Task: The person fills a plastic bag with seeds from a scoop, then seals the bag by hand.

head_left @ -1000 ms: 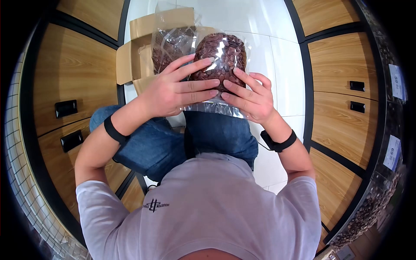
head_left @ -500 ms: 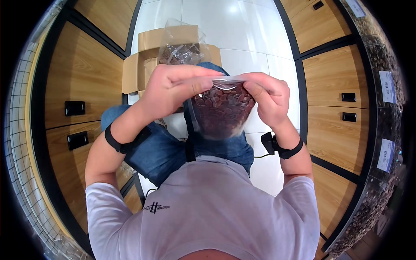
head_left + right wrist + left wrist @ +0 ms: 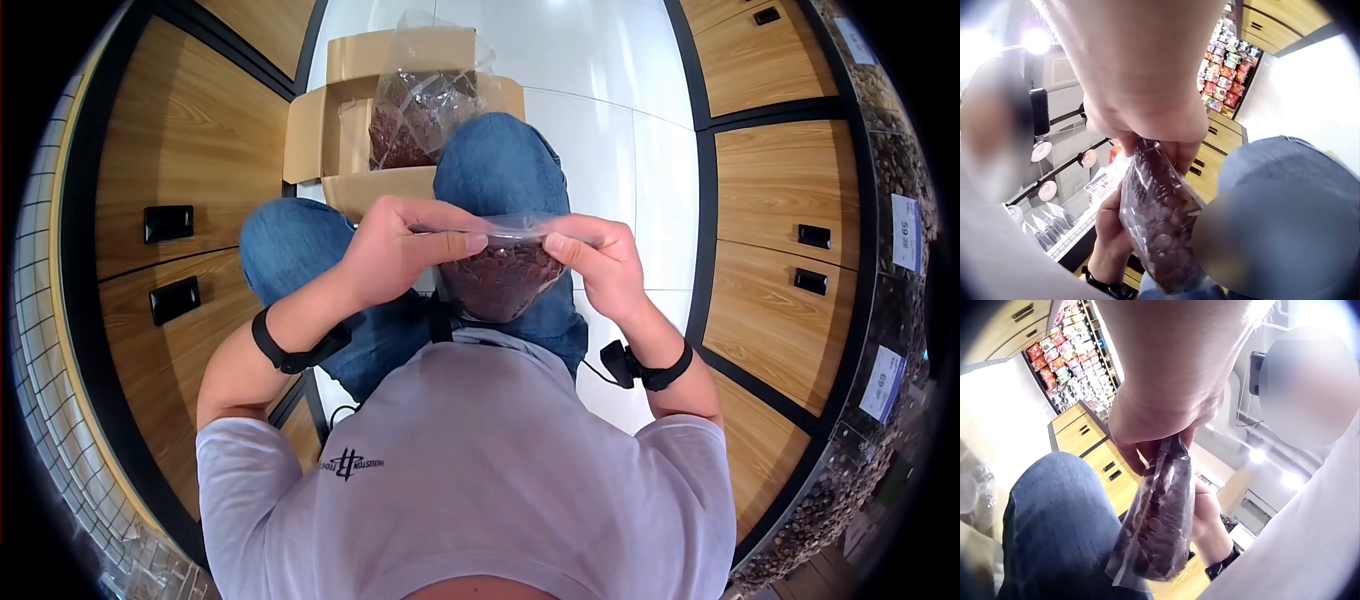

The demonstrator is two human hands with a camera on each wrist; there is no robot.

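Observation:
A clear plastic bag (image 3: 500,280) full of dark reddish-brown, flat, seed-like pieces hangs over the lap in the head view. My left hand (image 3: 395,250) pinches its top edge at one side, thumb on the near face. At the other side my right hand (image 3: 600,262) pinches the same edge in the same way. Between the two thumbs the clear top strip is stretched flat. The left wrist view shows the bulging bag (image 3: 1163,519) side-on, hanging below the fingers. From the right wrist, the filled bag (image 3: 1157,225) looks glossy and creased.
Beyond the knees, an opened cardboard box (image 3: 400,55) stands on the white tiled floor (image 3: 600,130). It holds a large clear bag (image 3: 410,135) of similar dark pieces. Wooden cabinets (image 3: 190,130) flank both sides. Price tags (image 3: 906,232) line the right shelf.
Both hands went from lying spread on the bag's face to pinching its top edge. The bag swung to hang down and then came lower, closer to the body.

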